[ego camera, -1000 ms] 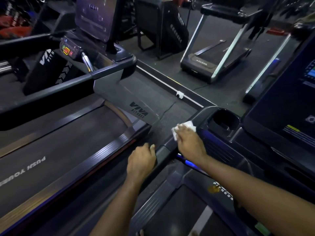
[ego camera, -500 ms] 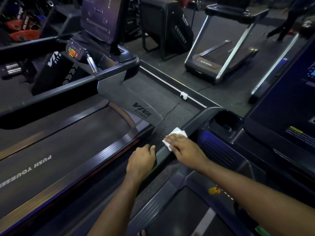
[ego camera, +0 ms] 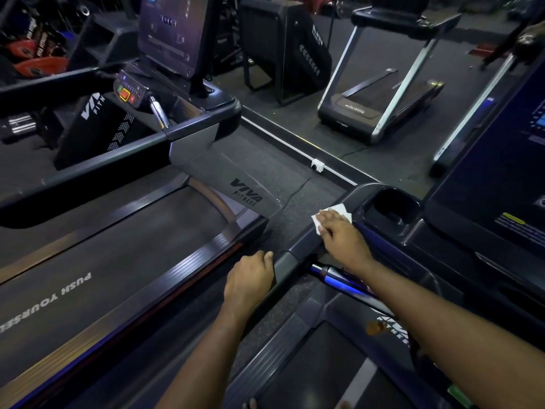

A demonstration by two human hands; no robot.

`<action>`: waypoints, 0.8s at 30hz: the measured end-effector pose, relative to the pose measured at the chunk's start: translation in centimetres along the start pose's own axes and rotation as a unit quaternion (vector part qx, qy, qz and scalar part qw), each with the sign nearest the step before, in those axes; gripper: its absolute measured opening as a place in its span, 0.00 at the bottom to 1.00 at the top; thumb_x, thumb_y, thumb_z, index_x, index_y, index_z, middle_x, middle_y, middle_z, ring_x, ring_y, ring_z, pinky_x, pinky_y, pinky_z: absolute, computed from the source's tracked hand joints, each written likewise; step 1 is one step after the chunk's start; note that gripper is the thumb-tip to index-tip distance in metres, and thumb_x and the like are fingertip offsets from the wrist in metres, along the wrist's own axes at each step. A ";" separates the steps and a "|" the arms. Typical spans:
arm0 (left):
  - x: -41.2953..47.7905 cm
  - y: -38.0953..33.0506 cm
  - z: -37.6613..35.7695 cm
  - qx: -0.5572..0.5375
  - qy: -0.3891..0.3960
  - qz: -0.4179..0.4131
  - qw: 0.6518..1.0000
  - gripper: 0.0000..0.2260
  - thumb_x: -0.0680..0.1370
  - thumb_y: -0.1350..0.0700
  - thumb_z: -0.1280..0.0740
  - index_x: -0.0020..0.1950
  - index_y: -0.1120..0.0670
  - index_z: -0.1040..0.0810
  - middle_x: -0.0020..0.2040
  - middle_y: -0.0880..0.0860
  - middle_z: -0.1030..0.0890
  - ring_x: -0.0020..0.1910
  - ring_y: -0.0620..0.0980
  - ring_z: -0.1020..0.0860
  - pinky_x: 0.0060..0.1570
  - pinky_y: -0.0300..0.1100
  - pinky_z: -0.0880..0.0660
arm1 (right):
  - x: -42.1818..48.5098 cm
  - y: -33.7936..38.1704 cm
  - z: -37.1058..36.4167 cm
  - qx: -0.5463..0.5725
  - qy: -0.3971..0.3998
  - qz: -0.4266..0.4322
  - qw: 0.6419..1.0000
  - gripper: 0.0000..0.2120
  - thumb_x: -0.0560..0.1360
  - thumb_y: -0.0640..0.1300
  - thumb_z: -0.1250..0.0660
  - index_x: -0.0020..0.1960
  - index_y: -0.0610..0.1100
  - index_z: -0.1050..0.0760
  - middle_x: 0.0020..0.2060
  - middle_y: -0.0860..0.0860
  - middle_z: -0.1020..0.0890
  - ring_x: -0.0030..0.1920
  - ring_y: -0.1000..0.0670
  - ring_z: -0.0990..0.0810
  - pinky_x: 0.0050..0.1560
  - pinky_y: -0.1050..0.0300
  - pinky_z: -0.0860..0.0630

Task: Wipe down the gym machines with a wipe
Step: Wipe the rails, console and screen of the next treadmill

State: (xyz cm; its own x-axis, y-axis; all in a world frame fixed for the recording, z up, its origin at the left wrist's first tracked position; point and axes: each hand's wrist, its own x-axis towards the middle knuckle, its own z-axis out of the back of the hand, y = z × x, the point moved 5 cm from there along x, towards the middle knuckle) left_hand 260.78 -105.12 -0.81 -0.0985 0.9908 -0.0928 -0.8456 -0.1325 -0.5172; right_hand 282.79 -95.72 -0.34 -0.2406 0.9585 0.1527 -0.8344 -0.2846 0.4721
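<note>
**A commercial gym floor**

Treadmills stand side by side. The left treadmill (ego camera: 97, 261) has a belt printed "PUSH YOURSELF", a console screen (ego camera: 174, 33) and a side panel (ego camera: 236, 190) lettered "VIVA FITNESS". The near treadmill (ego camera: 436, 240) shows its handrail (ego camera: 298, 246) and cup holder (ego camera: 392, 208). A slimmer treadmill (ego camera: 380, 110) sits beyond on dark rubber flooring (ego camera: 295, 143). Red weight plates (ego camera: 38, 64) lie at the far left.

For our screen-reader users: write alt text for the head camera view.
The right hand presses a white wipe flat on a dark treadmill handrail, beside the console's cup holder. The left hand grips the same handrail lower down. A neighbouring treadmill stands alongside.
</note>
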 end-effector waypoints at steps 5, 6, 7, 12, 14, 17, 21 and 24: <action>-0.1 -0.1 0.1 0.001 -0.001 -0.006 1.000 0.19 0.86 0.45 0.49 0.39 0.49 0.30 0.35 0.49 0.24 0.34 0.47 0.26 0.38 0.46 0.31 | -4.3 4.9 -1.5 0.004 0.043 0.101 0.994 0.20 0.82 0.43 0.39 0.72 0.42 0.26 0.72 0.49 0.26 0.75 0.50 0.33 0.78 0.60 0.47; -0.1 -0.1 0.1 0.003 -0.002 -0.007 1.000 0.18 0.86 0.45 0.49 0.40 0.49 0.29 0.36 0.49 0.24 0.35 0.48 0.26 0.38 0.46 0.31 | -4.7 4.8 -1.4 -0.003 0.057 0.124 0.991 0.20 0.82 0.45 0.40 0.73 0.42 0.26 0.73 0.50 0.27 0.75 0.52 0.33 0.78 0.60 0.46; -0.1 -0.1 0.1 0.003 0.000 -0.009 1.000 0.18 0.86 0.45 0.49 0.40 0.49 0.29 0.36 0.49 0.24 0.35 0.48 0.26 0.38 0.46 0.31 | -4.1 4.2 -1.0 -0.012 0.058 0.125 0.990 0.21 0.83 0.48 0.42 0.73 0.43 0.26 0.73 0.51 0.27 0.76 0.52 0.34 0.78 0.60 0.46; -0.3 -0.2 0.1 0.002 0.001 -0.014 1.000 0.19 0.86 0.45 0.50 0.39 0.48 0.30 0.35 0.49 0.24 0.34 0.47 0.26 0.37 0.46 0.31 | -0.6 0.3 0.2 -0.016 -0.004 -0.027 0.999 0.21 0.83 0.42 0.40 0.75 0.41 0.31 0.76 0.46 0.30 0.78 0.48 0.38 0.77 0.61 0.50; -0.3 -0.3 0.0 -0.002 0.008 -0.013 1.000 0.19 0.86 0.45 0.50 0.40 0.48 0.29 0.36 0.49 0.23 0.35 0.47 0.25 0.38 0.47 0.29 | -2.1 2.4 -0.4 -0.020 0.006 -0.006 1.000 0.21 0.83 0.42 0.40 0.76 0.40 0.31 0.76 0.46 0.31 0.79 0.48 0.38 0.76 0.63 0.52; -0.2 -0.2 0.0 0.002 0.010 -0.008 1.000 0.19 0.86 0.45 0.51 0.42 0.49 0.27 0.37 0.50 0.22 0.37 0.50 0.23 0.42 0.49 0.25 | -4.6 4.2 -0.8 -0.025 0.053 0.095 0.994 0.22 0.84 0.43 0.40 0.77 0.43 0.31 0.76 0.50 0.32 0.79 0.52 0.39 0.76 0.66 0.53; -0.5 -0.4 0.2 0.014 0.012 -0.009 1.000 0.19 0.86 0.45 0.51 0.42 0.50 0.27 0.36 0.48 0.24 0.35 0.46 0.26 0.38 0.46 0.31 | 0.0 -0.6 1.8 -0.030 0.015 -0.009 0.999 0.22 0.83 0.42 0.41 0.76 0.41 0.32 0.77 0.48 0.32 0.78 0.50 0.38 0.76 0.61 0.48; -0.6 -0.4 0.2 0.016 0.011 -0.007 1.000 0.19 0.86 0.45 0.51 0.41 0.49 0.29 0.36 0.48 0.24 0.35 0.47 0.26 0.38 0.47 0.31 | 1.3 -1.0 1.8 -0.046 -0.005 -0.073 0.996 0.22 0.83 0.41 0.42 0.76 0.38 0.32 0.76 0.43 0.32 0.78 0.45 0.37 0.77 0.53 0.44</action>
State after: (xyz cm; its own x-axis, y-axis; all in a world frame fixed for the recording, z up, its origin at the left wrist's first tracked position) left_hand 261.07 -105.66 -0.34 -0.0760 0.9917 -0.1040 -0.8634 -0.1176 -0.4906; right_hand 284.21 -94.20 0.94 -0.1093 0.9892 0.0975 -0.9022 -0.1399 0.4079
